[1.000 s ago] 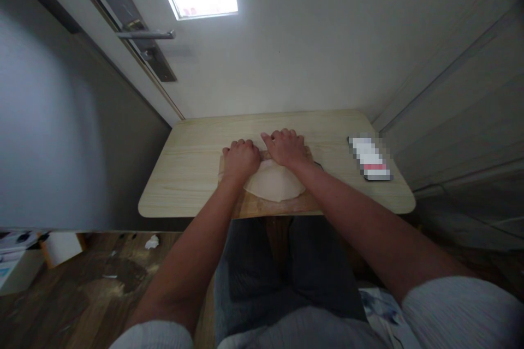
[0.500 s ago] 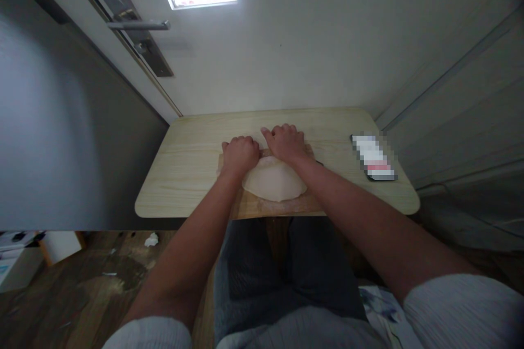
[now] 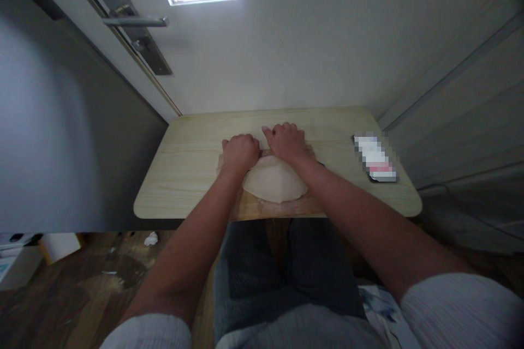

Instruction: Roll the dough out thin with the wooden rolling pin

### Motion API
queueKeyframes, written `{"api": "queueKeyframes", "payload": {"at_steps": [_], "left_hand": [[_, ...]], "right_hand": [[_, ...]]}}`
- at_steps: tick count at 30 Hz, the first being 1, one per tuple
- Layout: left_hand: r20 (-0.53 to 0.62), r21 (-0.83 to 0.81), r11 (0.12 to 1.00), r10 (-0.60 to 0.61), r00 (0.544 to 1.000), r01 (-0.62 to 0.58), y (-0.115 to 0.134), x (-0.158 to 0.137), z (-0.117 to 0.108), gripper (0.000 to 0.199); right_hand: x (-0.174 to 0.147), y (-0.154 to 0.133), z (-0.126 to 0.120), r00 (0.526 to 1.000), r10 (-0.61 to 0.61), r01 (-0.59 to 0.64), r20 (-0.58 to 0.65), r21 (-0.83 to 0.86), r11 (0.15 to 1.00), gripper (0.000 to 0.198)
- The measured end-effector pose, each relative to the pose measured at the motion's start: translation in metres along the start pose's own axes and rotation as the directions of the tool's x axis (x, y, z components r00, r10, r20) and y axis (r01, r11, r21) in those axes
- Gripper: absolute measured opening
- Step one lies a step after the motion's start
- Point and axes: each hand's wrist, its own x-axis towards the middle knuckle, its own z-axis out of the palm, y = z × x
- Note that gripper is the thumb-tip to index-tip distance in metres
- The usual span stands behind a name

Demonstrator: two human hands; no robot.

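Cream-coloured dough sheet (image 3: 275, 181) on wooden board (image 3: 262, 210), nearside of left hand (image 3: 241, 151) and right hand (image 3: 286, 140), both with fingers curled; impossible to tell around what. Probably light, soft, prone to tearing; best lifted from underneath, along curved near edge.

Left arm (image 3: 196, 226) and right arm (image 3: 368, 218) stretch forward, fingers (image 3: 293, 128) curled.

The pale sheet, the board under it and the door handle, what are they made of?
The pale sheet looks like soft dough: cream, matte, with an uneven edge. The board seems to be wood, since it's brown; whether it's varnished, I can't tell. The door handle is probably metal, maybe brushed: it's grey with a soft shine.
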Motion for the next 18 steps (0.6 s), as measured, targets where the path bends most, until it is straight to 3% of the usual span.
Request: {"api": "queueKeyframes", "payload": {"at_steps": [18], "left_hand": [[-0.046,-0.016,1.000,0.013,0.999,-0.014,0.001,-0.016,0.004,0.040]], "right_hand": [[-0.015,0.001,-0.003,1.000,0.010,-0.009,-0.025,0.027,1.000,0.060]]}}
